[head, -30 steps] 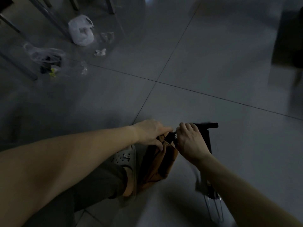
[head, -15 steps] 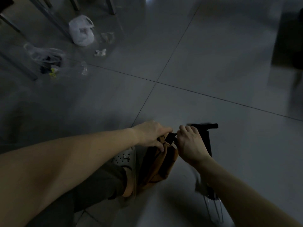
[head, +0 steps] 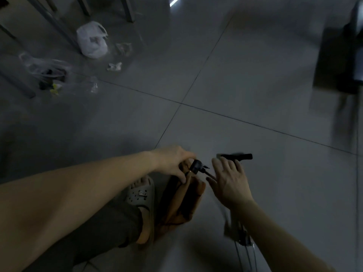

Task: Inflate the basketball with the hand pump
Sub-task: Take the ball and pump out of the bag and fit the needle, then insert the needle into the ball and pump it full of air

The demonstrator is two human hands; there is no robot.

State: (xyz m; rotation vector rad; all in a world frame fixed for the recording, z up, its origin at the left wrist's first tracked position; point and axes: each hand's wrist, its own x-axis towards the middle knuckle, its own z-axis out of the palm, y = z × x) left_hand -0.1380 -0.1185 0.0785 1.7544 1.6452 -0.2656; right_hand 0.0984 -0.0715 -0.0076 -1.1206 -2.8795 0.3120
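Note:
A flat, collapsed brown basketball (head: 184, 201) lies folded on the grey floor tiles beside my sandalled foot. My left hand (head: 172, 163) grips the ball's upper edge together with the black pump nozzle head (head: 196, 166), whose needle points right. My right hand (head: 229, 179) hovers just right of the nozzle with fingers spread, holding nothing. Behind it stands the black hand pump, its T-handle (head: 238, 156) showing above my fingers and its metal foot (head: 243, 244) low by my forearm.
My foot in a grey sandal (head: 141, 197) rests against the ball. Far left lie a white plastic bag (head: 92, 42), clear bags (head: 47, 73) and paper scraps near metal furniture legs. A dark piece of furniture (head: 345, 61) stands at the right edge.
My right hand has let go of the nozzle, opened and drawn slightly right. The black nozzle head now shows between my hands. The left hand keeps its hold.

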